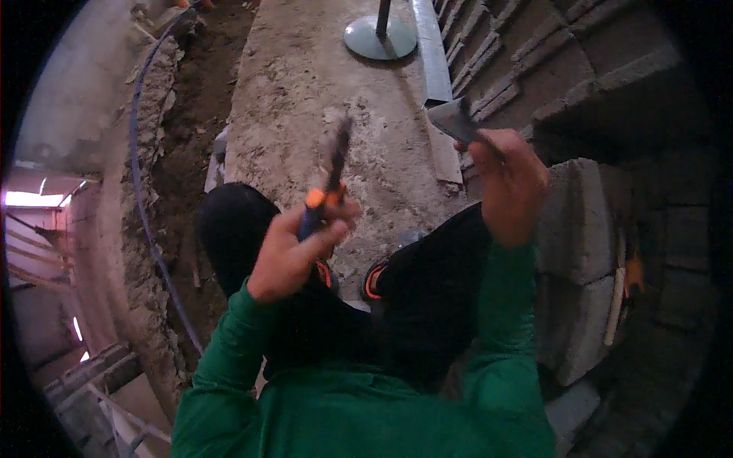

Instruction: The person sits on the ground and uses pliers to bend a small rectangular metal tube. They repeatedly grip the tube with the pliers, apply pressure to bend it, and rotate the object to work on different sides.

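Observation:
My left hand (294, 244), blurred by motion, is closed round a hand tool with an orange and blue handle (313, 210). Its long dark end (340, 153) points up and away from me; whether it is a blade or a pair of jaws is too smeared to tell. In my right hand (510, 179), a small grey piece of sheet metal (452, 122) is pinched between thumb and fingers. The metal piece is held up in front of the near end of a long metal channel (429, 53) on the ground. Tool and metal piece are well apart.
A round metal base with a post (380, 38) stands ahead on the rough concrete floor (298, 84). Stacked concrete blocks (576, 229) rise close on my right. Leftward, a blue hose (137, 153) runs along a dirt trench (195, 130). My knees are bent beneath my arms.

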Motion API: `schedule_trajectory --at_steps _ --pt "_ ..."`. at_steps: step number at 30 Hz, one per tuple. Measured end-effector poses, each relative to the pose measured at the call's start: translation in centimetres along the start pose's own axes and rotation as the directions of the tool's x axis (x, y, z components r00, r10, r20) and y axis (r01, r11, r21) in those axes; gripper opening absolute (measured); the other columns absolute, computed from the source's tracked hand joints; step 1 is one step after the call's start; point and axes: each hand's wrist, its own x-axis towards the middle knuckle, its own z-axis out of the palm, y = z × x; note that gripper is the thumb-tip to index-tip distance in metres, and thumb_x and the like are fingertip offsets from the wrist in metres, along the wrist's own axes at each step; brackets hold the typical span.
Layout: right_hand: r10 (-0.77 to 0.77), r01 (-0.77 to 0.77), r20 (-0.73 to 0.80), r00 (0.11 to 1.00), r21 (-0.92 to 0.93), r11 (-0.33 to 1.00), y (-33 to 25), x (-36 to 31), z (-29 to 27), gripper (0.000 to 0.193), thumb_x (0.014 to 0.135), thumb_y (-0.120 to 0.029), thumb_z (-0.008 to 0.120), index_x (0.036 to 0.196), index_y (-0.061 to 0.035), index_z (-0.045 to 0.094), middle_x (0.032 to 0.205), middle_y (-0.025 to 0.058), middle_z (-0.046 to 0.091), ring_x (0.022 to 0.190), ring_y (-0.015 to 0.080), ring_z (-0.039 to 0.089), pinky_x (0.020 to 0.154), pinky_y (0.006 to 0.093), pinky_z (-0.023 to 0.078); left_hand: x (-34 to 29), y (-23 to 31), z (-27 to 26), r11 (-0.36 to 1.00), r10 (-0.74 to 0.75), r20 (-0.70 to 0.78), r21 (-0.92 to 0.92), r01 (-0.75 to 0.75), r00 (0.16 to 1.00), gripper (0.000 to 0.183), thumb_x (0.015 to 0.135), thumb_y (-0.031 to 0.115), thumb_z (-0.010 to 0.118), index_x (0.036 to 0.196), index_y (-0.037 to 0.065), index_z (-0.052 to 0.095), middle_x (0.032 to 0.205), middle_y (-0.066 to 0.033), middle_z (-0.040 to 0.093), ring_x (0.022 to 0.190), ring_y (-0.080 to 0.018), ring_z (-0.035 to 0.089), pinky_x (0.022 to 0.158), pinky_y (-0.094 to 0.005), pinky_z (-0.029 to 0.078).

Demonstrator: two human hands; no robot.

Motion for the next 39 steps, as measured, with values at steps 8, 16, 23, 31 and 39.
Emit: schedule_trajectory --at_steps 8,16,23,31,39 --pt "-0.318 0.357 0.192 0.928 -0.222 0.907 -1.5 0.0 0.2 0.025 0.078 0.001 0.079 0.102 -0.0039 0.074 0.092 0.0124 0.072 0.079 0.0294 0.072 0.066 0.0380 0.058 3.6 3.2 1.7 0.857 0.506 -0.010 0.113 -0.502 0.862 0.055 0.084 0.012 0.086 0.136 0.006 0.068 0.126 -0.0059 0.066 0.109 -0.0159 0.061 0.092 -0.0334 0.051" --pt "-0.173 0.186 0.280 0.944 -0.021 0.982 -1.4 -1.6 1.5 0.035 0.075 0.006 0.081 0.108 -0.0033 0.074 0.099 0.0151 0.074 0.089 0.0284 0.075 0.076 0.0350 0.060 5.3 4.0 1.7 0.500 0.766 0.150 0.472 -0.726 0.625 0.052 0.073 0.011 0.091 0.123 0.011 0.076 0.131 -0.0133 0.066 0.117 -0.0284 0.067 0.098 -0.0396 0.055" --pt "-0.140 0.109 0.195 0.971 0.158 0.981 -2.2 -0.3 3.5 0.045 0.084 -0.013 0.082 0.126 -0.0065 0.067 0.107 0.0145 0.073 0.093 0.0278 0.073 0.080 0.0380 0.059 5.7 3.7 0.0 0.304 0.832 0.181 0.641 -0.704 0.524 0.049 0.067 0.010 0.091 0.114 0.005 0.076 0.130 -0.0161 0.065 0.116 -0.0324 0.069 0.095 -0.0412 0.057" --pt "0.467 -0.567 0.460 0.755 0.816 0.113 -3.0 -2.3 6.9 0.063 0.103 -0.044 0.065 0.145 0.0005 0.049 0.129 0.0152 0.066 0.118 0.0247 0.066 0.104 0.0402 0.052 6.7 2.6 -0.3 0.330 0.861 0.071 0.677 -0.658 0.504 0.043 0.070 0.009 0.091 0.109 0.001 0.075 0.131 -0.0190 0.065 0.114 -0.0339 0.069 0.095 -0.0416 0.057" --pt "0.557 -0.440 0.134 0.820 0.770 0.462 -2.8 -1.6 7.0 0.053 0.102 -0.025 0.069 0.142 0.0038 0.051 0.130 0.0150 0.067 0.116 0.0206 0.065 0.102 0.0358 0.054 6.5 2.6 0.7 0.506 0.772 -0.004 0.610 -0.610 0.636 0.037 0.081 0.012 0.086 0.114 0.000 0.075 0.131 -0.0199 0.065 0.119 -0.0319 0.067 0.098 -0.0399 0.054"
